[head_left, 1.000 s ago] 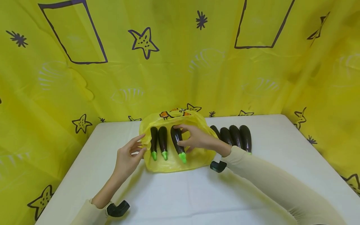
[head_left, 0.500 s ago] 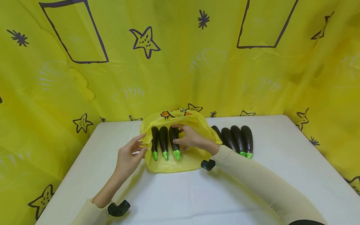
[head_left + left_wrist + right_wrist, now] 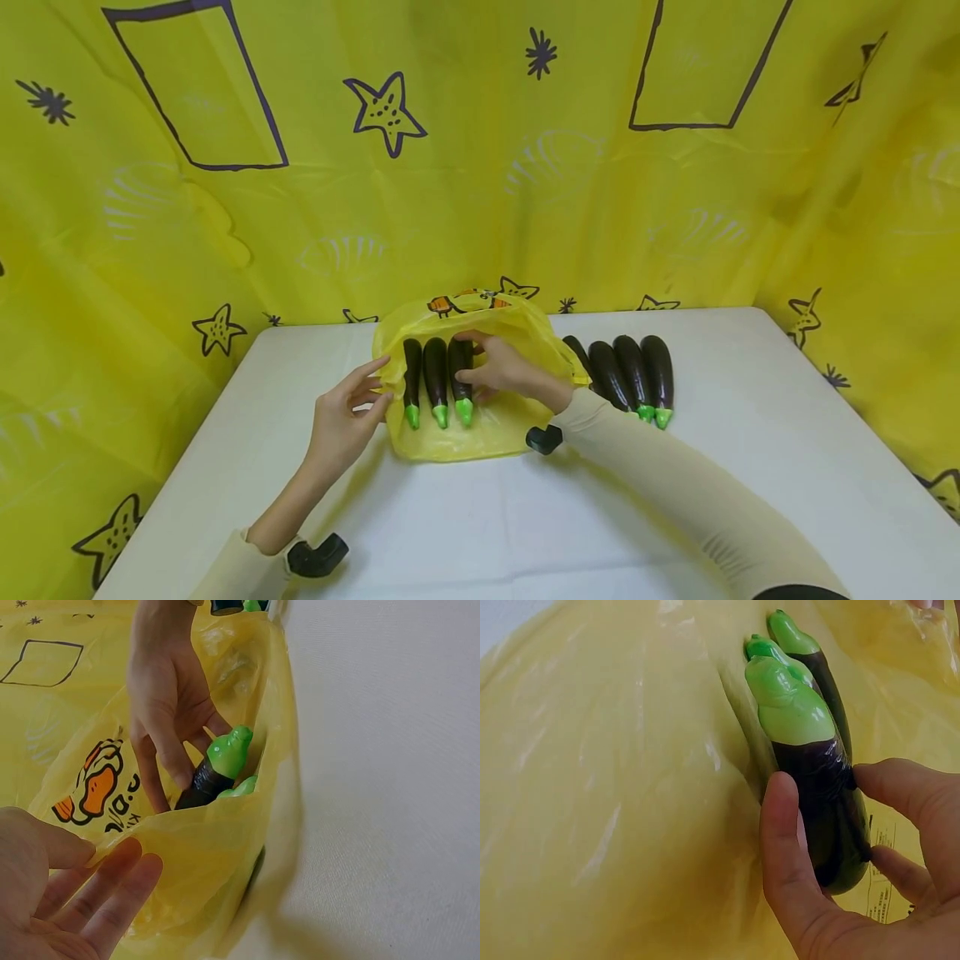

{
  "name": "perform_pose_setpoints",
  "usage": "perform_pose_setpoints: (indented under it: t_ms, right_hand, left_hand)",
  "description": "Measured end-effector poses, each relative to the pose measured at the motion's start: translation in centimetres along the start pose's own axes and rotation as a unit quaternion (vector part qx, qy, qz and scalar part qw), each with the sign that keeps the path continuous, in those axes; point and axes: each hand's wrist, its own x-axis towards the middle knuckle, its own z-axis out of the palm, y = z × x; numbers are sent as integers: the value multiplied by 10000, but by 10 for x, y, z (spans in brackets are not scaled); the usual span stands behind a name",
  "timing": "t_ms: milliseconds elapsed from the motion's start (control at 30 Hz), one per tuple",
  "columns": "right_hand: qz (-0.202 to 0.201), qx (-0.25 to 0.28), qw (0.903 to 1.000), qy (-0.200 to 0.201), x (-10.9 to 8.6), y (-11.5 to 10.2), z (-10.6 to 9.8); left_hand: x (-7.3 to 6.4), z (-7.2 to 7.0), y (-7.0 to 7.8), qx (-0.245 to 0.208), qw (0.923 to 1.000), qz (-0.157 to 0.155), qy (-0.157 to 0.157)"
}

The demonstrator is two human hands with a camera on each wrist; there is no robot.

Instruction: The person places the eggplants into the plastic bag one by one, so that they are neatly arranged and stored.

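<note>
A yellow plastic bag point(image 3: 480, 446) lies open on the table with three dark eggplants in its mouth, their green stem ends facing the person. My right hand point(image 3: 506, 367) reaches in and grips the rightmost eggplant point(image 3: 460, 358) between thumb and fingers. In the right wrist view, that eggplant point(image 3: 799, 716) lies close against the other two. The middle eggplant point(image 3: 435, 371) and the left eggplant point(image 3: 412, 371) lie side by side. With thumb and fingers, my left hand point(image 3: 341, 421) pinches the bag's left edge; the left wrist view shows the rim point(image 3: 180, 817) lifted there.
Several more eggplants point(image 3: 632, 375) lie in a row on the white table point(image 3: 450, 525), right of the bag and partly behind the right forearm. A yellow patterned curtain point(image 3: 465, 208) closes off the back and both sides.
My right hand has moved left with its eggplant, bringing it from a gap to close beside the middle one. The left hand has stayed at the bag's edge.
</note>
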Motion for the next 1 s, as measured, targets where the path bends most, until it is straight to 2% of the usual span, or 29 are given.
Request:
perform_pose_setpoints:
  t_ms: [500, 1000]
  right_hand:
    - [120, -175, 9996, 210, 5, 4, 14]
    - [133, -254, 9993, 251, 7, 7, 15]
  left_hand:
    - [-2, -4, -1, -69, 10000, -9, 61]
    - [-2, -3, -1, 15, 9999, -84, 61]
